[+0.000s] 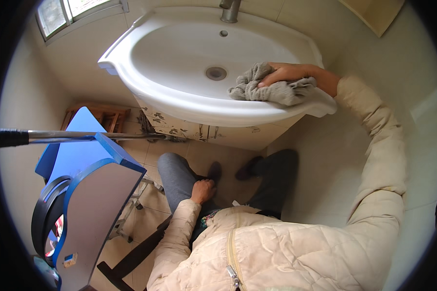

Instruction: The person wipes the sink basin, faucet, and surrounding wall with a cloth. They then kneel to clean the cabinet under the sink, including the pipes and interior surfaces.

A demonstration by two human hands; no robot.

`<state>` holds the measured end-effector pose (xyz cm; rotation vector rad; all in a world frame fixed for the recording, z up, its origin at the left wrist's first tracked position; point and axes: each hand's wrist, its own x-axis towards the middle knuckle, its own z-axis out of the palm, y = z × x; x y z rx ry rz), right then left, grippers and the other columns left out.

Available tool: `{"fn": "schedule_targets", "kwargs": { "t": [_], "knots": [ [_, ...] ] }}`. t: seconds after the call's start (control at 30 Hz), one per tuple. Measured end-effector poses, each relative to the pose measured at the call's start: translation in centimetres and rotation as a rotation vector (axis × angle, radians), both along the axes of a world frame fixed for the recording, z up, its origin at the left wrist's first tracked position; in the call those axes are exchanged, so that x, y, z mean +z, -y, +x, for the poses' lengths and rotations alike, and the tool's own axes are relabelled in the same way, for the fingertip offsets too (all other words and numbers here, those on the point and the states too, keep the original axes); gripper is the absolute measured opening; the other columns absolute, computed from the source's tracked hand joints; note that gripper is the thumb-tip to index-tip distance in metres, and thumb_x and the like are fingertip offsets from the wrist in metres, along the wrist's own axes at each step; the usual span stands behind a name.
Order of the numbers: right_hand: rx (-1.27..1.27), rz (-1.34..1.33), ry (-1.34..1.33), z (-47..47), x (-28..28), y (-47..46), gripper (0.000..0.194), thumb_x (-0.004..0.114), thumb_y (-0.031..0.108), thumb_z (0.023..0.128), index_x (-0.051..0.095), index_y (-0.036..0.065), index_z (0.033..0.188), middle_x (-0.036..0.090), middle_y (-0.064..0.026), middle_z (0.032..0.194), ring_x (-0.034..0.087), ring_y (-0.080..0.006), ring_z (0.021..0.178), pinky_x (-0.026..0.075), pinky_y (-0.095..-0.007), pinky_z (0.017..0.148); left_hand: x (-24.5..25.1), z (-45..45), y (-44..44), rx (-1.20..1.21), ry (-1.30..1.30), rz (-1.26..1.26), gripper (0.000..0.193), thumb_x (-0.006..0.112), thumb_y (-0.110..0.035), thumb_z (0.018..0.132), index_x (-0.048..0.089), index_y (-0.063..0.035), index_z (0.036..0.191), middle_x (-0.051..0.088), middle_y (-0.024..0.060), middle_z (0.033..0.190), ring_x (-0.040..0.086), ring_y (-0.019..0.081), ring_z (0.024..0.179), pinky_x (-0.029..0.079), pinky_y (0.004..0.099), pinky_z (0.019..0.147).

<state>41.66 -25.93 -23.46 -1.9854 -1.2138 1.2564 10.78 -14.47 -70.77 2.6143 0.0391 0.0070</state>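
Note:
My right hand (286,74) grips a bunched grey cloth (266,87). The cloth lies against the front right inner slope and rim of a white ceramic washbasin (160,87). Left of the cloth, the metal drain (216,73) sits at the bottom of the bowl, which holds no visible water. My left hand (203,191) rests on the inner side of my left thigh, in grey trousers (174,178). Its fingers are curled, and nothing shows in them.
A metal faucet (231,12) stands at the basin's back edge, above a flower-patterned cabinet (182,125). On the left are blue-edged furniture (105,203), a metal pole (69,136) and a wooden stool (109,118). Part of a dark wooden chair (134,254) shows beside my left arm.

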Motion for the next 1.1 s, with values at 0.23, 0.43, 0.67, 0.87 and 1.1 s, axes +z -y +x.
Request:
{"fn": "schedule_targets", "kwargs": {
  "t": [0.23,0.43,0.67,0.87,1.1],
  "knots": [
    [0.286,0.135,-0.410,-3.6,4.7,4.3,0.033,0.078,0.005,0.081,0.069,0.000,0.113,0.070,-0.0088,0.111,0.064,-0.0164,0.102,0.052,-0.0305,0.088,1.0,-0.3,0.0,-0.033,-0.132,-0.051,0.024,0.070,-0.031,0.081,0.070,-0.0095,0.091,0.072,0.0147,0.091,0.069,0.0354,0.090,0.054,0.0482,0.079],
    [0.712,0.372,0.373,-8.1,6.9,6.4,0.040,0.088,0.016,0.075,0.067,-0.002,0.104,0.067,-0.0158,0.092,0.065,-0.0271,0.080,0.051,-0.0315,0.071,4.7,1.2,-1.8,-0.058,-0.139,-0.233,0.025,0.067,-0.034,0.086,0.072,-0.0117,0.096,0.072,0.0160,0.091,0.069,0.0387,0.088,0.055,0.0496,0.075],
    [0.181,0.989,1.173,-12.3,5.9,-2.6,0.043,0.077,0.028,0.083,0.068,0.004,0.116,0.069,-0.0169,0.110,0.069,-0.0297,0.096,0.053,-0.0421,0.083,8.2,2.3,-1.6,-0.035,-0.034,-0.241,0.025,0.066,-0.033,0.087,0.072,-0.0086,0.088,0.071,0.0164,0.093,0.067,0.0396,0.088,0.053,0.0499,0.075],
    [0.220,0.480,1.536,-20.2,-1.0,-14.8,0.037,0.063,0.025,0.090,0.065,0.005,0.122,0.063,-0.0171,0.112,0.063,-0.0300,0.101,0.050,-0.0415,0.078,7.0,1.9,1.0,-0.027,-0.061,-0.254,0.027,0.069,-0.032,0.087,0.070,-0.0088,0.101,0.072,0.0148,0.094,0.069,0.0365,0.090,0.055,0.0445,0.076],
    [-0.027,1.042,1.652,-17.9,-7.3,-11.2,0.032,0.067,0.018,0.081,0.069,0.000,0.108,0.064,-0.0169,0.103,0.065,-0.0277,0.091,0.049,-0.0405,0.078,5.4,-0.8,0.4,-0.125,-0.227,-0.112,0.028,0.069,-0.031,0.085,0.070,-0.0084,0.102,0.072,0.0163,0.095,0.068,0.0379,0.091,0.054,0.0462,0.077]
  ]
}}
